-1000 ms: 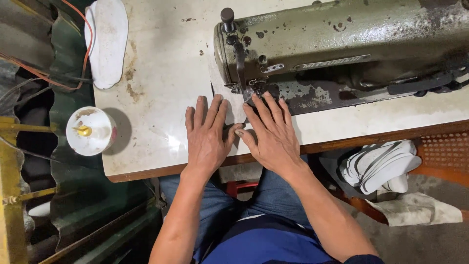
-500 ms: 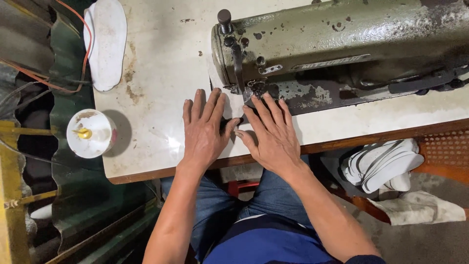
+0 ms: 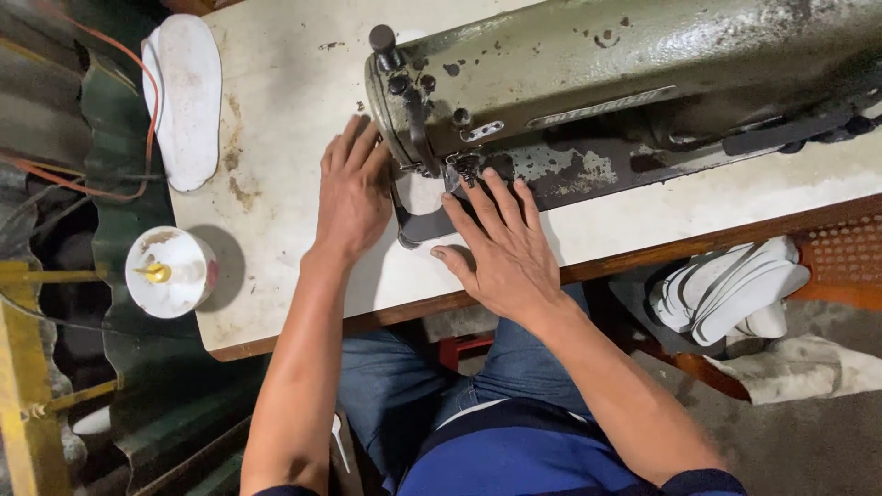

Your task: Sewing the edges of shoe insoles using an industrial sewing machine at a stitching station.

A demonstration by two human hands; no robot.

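Observation:
A worn green sewing machine stands on a white table. Under its needle area lies a white insole piece with a dark strip along its edge. My left hand lies flat on the piece, left of the needle, fingers spread toward the machine head. My right hand presses flat on the piece just in front of the presser foot, fingers pointing at the machine. Neither hand grips anything; both rest palm-down on the work.
A white insole lies at the table's far left corner beside an orange cable. A white cup with a yellow nozzle sits left of the table. A stack of white insoles rests low at right.
Both hands have slid forward toward the machine head with the piece; the left hand moved up beside the needle bar. The camera has also moved closer.

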